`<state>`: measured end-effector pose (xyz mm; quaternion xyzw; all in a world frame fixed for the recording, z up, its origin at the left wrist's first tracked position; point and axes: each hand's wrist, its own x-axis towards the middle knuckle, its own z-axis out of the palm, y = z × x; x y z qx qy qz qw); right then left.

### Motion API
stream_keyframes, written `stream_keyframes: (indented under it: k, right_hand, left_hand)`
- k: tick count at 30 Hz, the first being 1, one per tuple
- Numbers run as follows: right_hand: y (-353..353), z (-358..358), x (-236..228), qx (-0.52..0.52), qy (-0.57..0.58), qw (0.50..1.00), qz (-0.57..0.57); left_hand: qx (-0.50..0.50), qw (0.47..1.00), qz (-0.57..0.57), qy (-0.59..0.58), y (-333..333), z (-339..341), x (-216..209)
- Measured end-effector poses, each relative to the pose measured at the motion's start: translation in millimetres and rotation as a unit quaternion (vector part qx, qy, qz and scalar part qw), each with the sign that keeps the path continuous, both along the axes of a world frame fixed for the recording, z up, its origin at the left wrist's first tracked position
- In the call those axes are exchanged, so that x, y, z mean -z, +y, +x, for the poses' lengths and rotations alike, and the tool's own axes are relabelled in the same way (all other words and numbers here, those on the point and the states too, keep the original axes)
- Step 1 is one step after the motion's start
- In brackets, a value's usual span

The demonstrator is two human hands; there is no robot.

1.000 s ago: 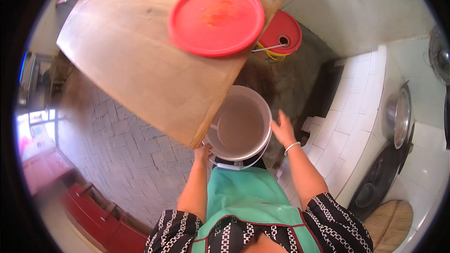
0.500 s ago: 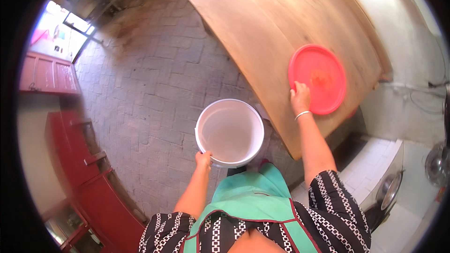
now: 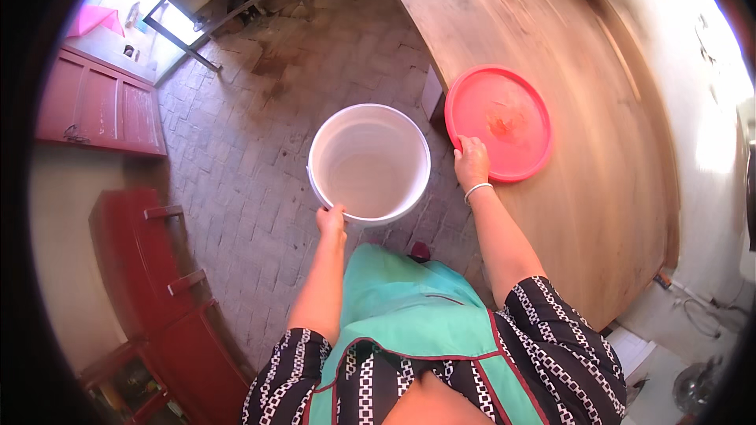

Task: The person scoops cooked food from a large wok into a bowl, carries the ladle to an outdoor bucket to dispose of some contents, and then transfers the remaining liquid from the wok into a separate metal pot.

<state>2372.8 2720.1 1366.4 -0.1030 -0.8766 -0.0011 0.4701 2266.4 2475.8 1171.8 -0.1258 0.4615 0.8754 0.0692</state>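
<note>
My left hand (image 3: 332,220) grips the near rim of a white plastic bucket (image 3: 370,208), thumb over the edge. The bucket hangs over the floor in front of me with its open mouth upward; nothing shows inside but its pale bottom. In my right hand (image 3: 472,161) is the near-left edge of a round red lid (image 3: 524,142), fingers closed on its rim. An orange-red smear marks the lid's middle. The lid is over the left side of the wooden table; whether it rests on the wood I cannot tell.
The wooden table (image 3: 606,189) stretches along my right, against a pale wall. Grey paving bricks make up the floor (image 3: 244,189). Red cabinets (image 3: 150,267) stand on the left, near a reddish door panel (image 3: 102,106). A metal-legged stand (image 3: 236,16) is at the far left.
I have moved forward along the table. In the picture the bucket has shifted up, and the red lid has shifted left, closer to the bucket. Both hands keep their hold.
</note>
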Motion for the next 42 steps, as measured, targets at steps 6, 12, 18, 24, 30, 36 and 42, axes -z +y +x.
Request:
stream_keyframes:
  k: [6,12,18,24,30,36,42]
  right_hand:
    - [32.0,-106.7,-60.9,0.085,0.047,0.995,0.038]
    - [-47.3,-190.3,-90.9,-0.071,-0.092,0.955,-0.271]
    - [-47.5,-313.4,-69.4,-0.140,-0.118,0.554,-0.812]
    - [17.1,-415.6,-38.9,-0.070,0.016,0.526,-0.847]
    - [132.0,-506.0,-87.9,-0.053,0.212,0.489,-0.845]
    - [294.3,-514.6,-132.4,-0.038,0.337,0.441,-0.831]
    - [367.6,-432.7,-135.5,-0.064,0.407,0.440,-0.798]
  left_hand:
    - [0.035,0.999,0.006,0.010,7.9,-158.3,-86.6]
    - [0.072,0.995,-0.064,-0.020,5.1,-244.6,-207.0]
    - [0.145,0.972,-0.181,0.025,48.1,-354.3,-271.6]
    - [0.182,0.940,-0.274,0.087,132.2,-440.4,-258.2]
    - [0.249,0.897,-0.320,0.177,290.2,-560.6,-310.0]
    - [0.291,0.829,-0.377,0.294,484.3,-570.6,-396.3]
    - [0.397,0.780,-0.317,0.366,600.5,-505.9,-388.7]
